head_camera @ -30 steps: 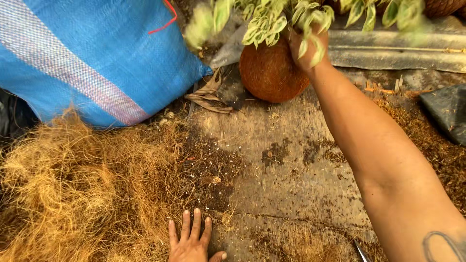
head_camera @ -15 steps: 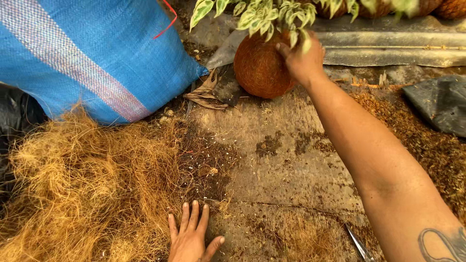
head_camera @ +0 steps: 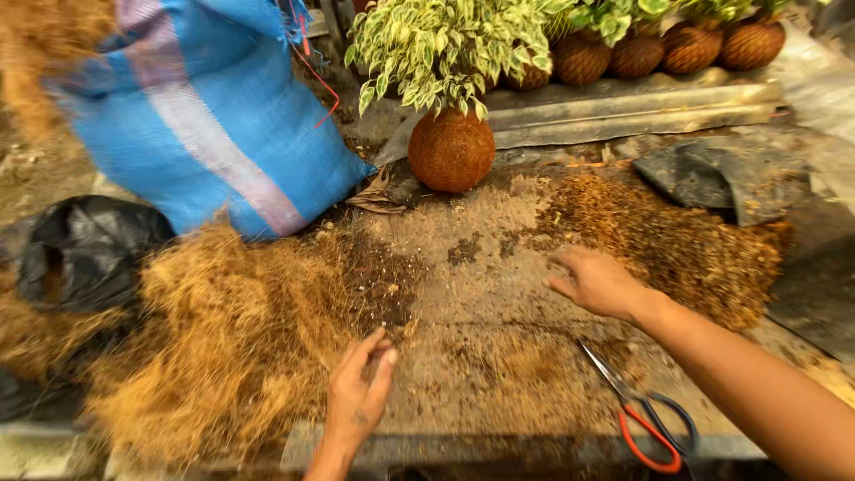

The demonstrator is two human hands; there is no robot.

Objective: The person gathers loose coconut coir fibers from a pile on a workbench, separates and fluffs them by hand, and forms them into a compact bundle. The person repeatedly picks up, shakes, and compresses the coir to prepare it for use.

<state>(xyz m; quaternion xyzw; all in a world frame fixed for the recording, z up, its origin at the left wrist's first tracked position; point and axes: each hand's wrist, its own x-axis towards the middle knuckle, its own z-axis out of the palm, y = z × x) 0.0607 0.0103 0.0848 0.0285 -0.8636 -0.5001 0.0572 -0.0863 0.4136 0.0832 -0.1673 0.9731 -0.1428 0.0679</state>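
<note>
Hovering over the soiled slab, the right hand is seen empty, fingers loosely spread; the left hand, fingers together, is placed beside the coconut fibre pile; both forearms and the scissors are cropped

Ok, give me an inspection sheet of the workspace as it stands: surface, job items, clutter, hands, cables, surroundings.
Surface: concrete slab, dusted with soil and fibre.
Job items: fibre-wrapped plant ball upright at the back; loose coconut fibre pile on the left.
Clutter: scissors lying near the front edge; brown husk heap; black bag.
Hands: left hand empty, beside the fibre pile; right hand empty, open over the slab.
Cables: nothing seen.
Surroundings: blue woven sack; row of plant balls behind.
</note>
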